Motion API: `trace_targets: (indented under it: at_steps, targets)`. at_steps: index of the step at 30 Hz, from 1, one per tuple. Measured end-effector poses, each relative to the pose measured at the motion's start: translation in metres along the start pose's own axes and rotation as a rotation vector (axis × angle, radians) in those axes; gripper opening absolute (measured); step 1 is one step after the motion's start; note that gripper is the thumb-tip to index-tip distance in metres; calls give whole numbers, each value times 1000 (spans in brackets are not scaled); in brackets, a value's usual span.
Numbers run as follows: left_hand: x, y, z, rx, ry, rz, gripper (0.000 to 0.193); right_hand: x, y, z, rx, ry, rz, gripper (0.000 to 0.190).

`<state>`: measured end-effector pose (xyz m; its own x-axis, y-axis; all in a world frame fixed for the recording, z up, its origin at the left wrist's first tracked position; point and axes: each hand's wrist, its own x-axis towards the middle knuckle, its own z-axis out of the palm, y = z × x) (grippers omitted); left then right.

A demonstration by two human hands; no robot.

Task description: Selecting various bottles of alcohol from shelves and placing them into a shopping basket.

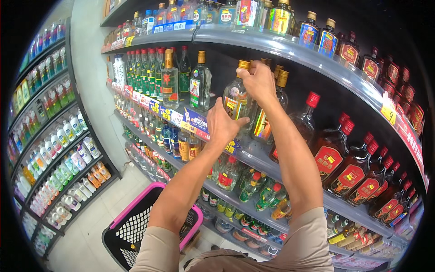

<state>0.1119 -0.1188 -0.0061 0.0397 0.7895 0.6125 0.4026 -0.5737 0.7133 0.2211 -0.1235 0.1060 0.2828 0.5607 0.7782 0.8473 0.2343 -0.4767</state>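
My right hand (pixel 260 81) pinches the gold cap and neck of a clear glass liquor bottle (pixel 234 98) with a shiny gold label. The bottle stands upright at the shelf's front edge. Around its lower front, my left hand (pixel 224 124) is spread, index finger on the left side and thumb across to the right; whether it presses on the glass cannot be told. Just behind my right wrist are more gold-capped bottles (pixel 265 124). To the left on the same shelf stand a clear bottle with a white and green label (pixel 199 85) and an orange-lettered clear bottle (pixel 170 85).
A black shopping basket (pixel 132 207) with a pink rim sits below my left forearm. Red-capped dark bottles (pixel 329 153) line the shelf at right. The upper shelf's edge (pixel 258 37) juts out above my hands. Another rack (pixel 54 149) holds toiletry bottles across the tiled floor (pixel 85 231).
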Motion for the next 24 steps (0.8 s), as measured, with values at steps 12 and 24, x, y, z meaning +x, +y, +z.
trace_targets:
  at_steps: [12, 24]
  targets:
    - [-1, 8, -4, -30, 2, -76, 92, 5, -5, 3, 98, -100, 121, 30]
    - [-10, 10, -3, -144, 89, -37, 97, -14, -17, -16, 295, -53, -51, 36]
